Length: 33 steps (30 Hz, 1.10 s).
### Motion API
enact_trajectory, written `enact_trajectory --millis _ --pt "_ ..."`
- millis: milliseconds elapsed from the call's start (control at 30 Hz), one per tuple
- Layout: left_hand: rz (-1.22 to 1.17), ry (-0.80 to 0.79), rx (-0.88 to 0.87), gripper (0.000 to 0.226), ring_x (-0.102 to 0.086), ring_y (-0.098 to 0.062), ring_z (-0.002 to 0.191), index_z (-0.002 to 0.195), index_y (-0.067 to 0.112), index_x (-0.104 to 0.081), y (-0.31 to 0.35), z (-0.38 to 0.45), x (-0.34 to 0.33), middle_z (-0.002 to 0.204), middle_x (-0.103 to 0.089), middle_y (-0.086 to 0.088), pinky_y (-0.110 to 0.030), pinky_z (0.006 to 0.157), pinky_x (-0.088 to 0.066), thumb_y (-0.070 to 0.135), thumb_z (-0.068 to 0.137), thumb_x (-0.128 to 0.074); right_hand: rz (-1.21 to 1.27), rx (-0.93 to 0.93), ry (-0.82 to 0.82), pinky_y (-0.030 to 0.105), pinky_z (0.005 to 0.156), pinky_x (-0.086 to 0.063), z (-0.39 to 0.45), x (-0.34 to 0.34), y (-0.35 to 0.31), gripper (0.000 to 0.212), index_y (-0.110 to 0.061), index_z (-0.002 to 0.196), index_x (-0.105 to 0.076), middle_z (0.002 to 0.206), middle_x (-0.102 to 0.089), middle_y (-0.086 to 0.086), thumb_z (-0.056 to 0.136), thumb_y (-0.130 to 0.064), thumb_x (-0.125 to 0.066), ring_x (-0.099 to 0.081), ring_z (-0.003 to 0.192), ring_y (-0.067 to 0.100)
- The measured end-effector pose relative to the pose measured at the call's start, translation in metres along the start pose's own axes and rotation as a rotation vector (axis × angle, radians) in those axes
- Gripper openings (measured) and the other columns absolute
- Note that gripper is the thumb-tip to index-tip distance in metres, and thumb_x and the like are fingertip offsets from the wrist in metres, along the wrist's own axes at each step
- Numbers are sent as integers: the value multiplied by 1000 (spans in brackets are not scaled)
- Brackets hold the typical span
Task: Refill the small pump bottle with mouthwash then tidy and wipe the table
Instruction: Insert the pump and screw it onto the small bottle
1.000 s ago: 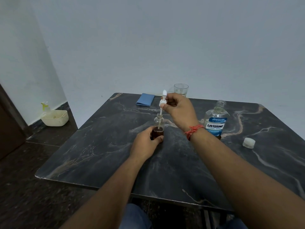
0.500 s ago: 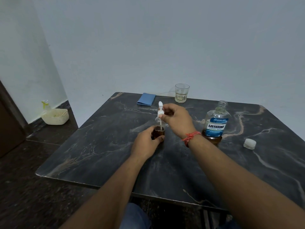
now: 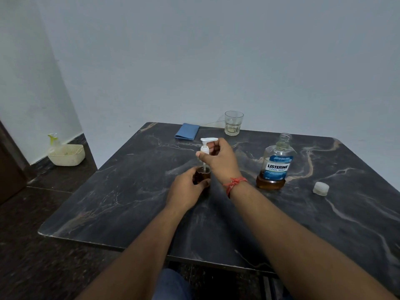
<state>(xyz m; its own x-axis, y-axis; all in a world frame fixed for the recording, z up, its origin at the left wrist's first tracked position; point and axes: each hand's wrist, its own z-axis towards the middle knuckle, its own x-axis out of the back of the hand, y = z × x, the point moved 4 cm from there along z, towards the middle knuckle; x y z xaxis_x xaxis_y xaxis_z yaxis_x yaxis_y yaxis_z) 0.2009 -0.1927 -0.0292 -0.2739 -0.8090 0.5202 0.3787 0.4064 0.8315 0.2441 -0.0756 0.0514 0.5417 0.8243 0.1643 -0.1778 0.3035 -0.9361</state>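
On marble table [image 3: 129, 202]: left hand [image 3: 186, 190] grips small bottle [image 3: 203, 175]; right hand [image 3: 218, 159] pinches white plastic pump [image 3: 205, 146].

Upright small pump bottle [image 3: 203, 175], amber-filled

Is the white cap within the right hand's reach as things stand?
Probably yes: the cap lies in the open, right of the Listerine bottle, but the right hand first must release the pump.

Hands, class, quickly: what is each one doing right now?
Left hand: closed round the small pump bottle, holding it on the table.
Right hand: closed, pinching the white pump head above the bottle's neck.
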Motion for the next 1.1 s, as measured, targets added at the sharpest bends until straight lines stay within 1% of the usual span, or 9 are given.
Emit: enact_trajectory --millis 100,233,333,533,633,700,800,933,1100 --pt "-1 -6 0 35 -65 3 100 123 39 -65 0 1 -1 107 -72 20 -36 94 -55 38 89 -74 33 11 -32 10 65 -48 -2 1 2 32 -15 101 -56 90 -63 -4 79 -16 -79 -59 77 -3" --pt "-4 -7 5 33 -65 4 97 119 42 -65 0 0 0 103 -72 23 -37 93 -56 40 87 -74 109 10 -95 24 88 -53 -4 5 7 26 -17 116 -62 111 -68 -3 91 -16 -66 -63 105 9" --pt "-15 -6 4 32 -65 3 96 117 44 -66 -1 1 0 100 -72 23 -38 92 -56 38 87 -75 138 34 -105 26 88 -53 -5 4 9 21 -14 112 -67 109 -71 1 95 -7 -57 -66 102 9" --pt "-5 -11 5 35 -66 2 100 123 38 -65 1 0 0 105 -73 19 -38 94 -56 37 89 -75 123 29 16 18 63 -50 -4 -1 9 28 -20 91 -55 84 -60 -3 78 -11 -78 -55 71 0" --pt "15 -8 -4 36 -65 1 101 124 37 -65 1 0 0 108 -73 18 -38 94 -55 36 89 -74 97 16 -11 24 72 -53 -3 -5 10 32 -23 103 -55 99 -62 2 81 -17 -77 -57 84 9" --pt "8 -7 -7 32 -65 2 99 119 39 -66 1 0 0 105 -73 20 -37 93 -56 37 88 -74 97 18 -28 16 76 -50 -4 -4 12 24 -26 112 -59 107 -64 -5 89 -21 -68 -60 96 6" --pt "-7 2 -12 25 -67 2 95 107 48 -66 1 0 1 98 -73 22 -38 91 -57 35 87 -75 108 18 -31 17 77 -48 -7 -4 17 19 -23 109 -68 103 -70 -4 99 -18 -53 -64 95 6" --pt "-7 -6 -9 29 -67 1 98 116 43 -66 1 0 0 102 -73 21 -38 91 -57 36 89 -74 120 -9 58 32 85 -55 -8 -5 18 12 -21 96 -61 99 -70 0 88 -15 -68 -65 95 14" --pt "0 -6 -15 28 -66 3 97 116 42 -66 2 0 1 102 -73 20 -37 91 -57 37 89 -73 132 -17 44 29 90 -52 -7 -5 16 26 -24 107 -58 109 -66 -4 86 -20 -73 -62 103 10"
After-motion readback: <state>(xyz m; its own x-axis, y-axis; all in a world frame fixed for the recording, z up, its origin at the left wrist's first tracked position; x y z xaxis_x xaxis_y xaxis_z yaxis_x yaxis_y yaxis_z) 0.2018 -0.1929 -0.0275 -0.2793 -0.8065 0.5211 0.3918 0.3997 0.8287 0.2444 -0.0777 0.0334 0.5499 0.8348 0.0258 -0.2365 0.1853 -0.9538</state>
